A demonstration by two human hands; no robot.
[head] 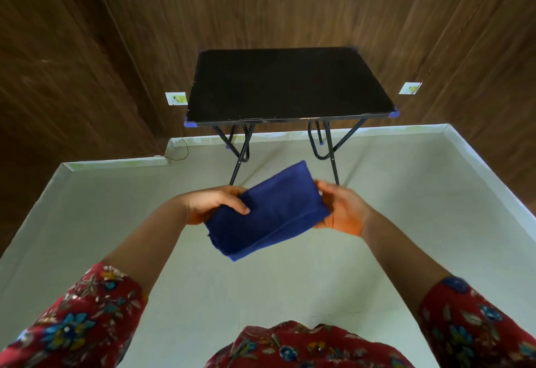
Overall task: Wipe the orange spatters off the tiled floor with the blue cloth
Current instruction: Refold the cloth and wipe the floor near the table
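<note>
**poster1:** so where's the blue cloth [266, 211] sitting right now? on the floor?

**poster2:** nope, it's being held up in the air, folded into a thick rectangle, tilted so one corner is pointing down toward the person. both hands are on it. the left hand [214, 203] is pinching the left edge, thumb lying on top and fingers tucked underneath. the right hand [342, 211] is cupping the right edge, palm turned inward, fingers wrapping behind the fabric.

**poster1:** and the floor itself?

**poster2:** the tiled floor [203, 289] is showing pale below the cloth, well apart from it. honestly i'm not seeing any orange marks on the tiles from this angle, can't tell where they are.

**poster1:** anything else around?

**poster2:** a black folding bench [290, 86] is standing against the wood-panelled wall [87, 48] ahead, beyond the hands. red floral sleeves [75, 324] are covering both forearms partway.
</note>
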